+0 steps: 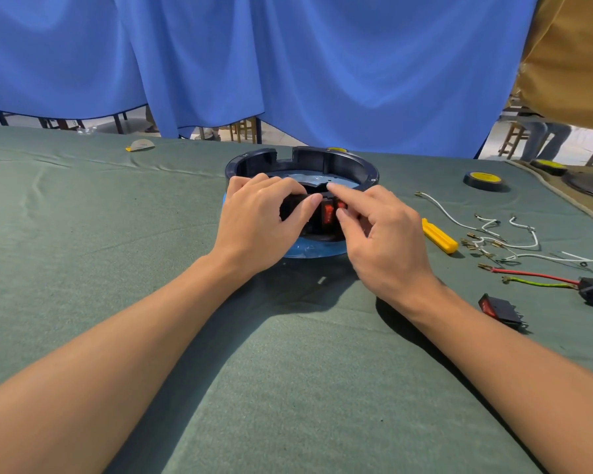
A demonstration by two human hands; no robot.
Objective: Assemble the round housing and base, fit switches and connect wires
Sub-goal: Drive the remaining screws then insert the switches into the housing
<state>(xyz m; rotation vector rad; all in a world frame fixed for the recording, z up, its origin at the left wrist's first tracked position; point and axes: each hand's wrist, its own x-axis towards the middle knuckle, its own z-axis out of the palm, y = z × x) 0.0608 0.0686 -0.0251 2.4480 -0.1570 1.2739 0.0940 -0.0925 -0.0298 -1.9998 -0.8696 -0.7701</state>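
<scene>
While both hands worked, the scene stood so:
Surface: green cloth (83,268) over the table, wrinkled at left.
Room: blue curtain (288,63) behind; chair legs beneath it.
Housing (339,162): mid-table on a blue base (308,252).
Left hand (264,217): fingers curled, gripping the near wall.
Right hand (380,234): fingers pinching a red switch (328,213).
Right side: wires (486,230), spare switch (500,309), tape (483,179).

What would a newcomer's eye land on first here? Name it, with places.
Both hands, left hand and right hand, meet at the near wall of the round black housing in the middle, around glowing red switches. To the right lie a yellow tool, loose wires and a spare switch.
</scene>
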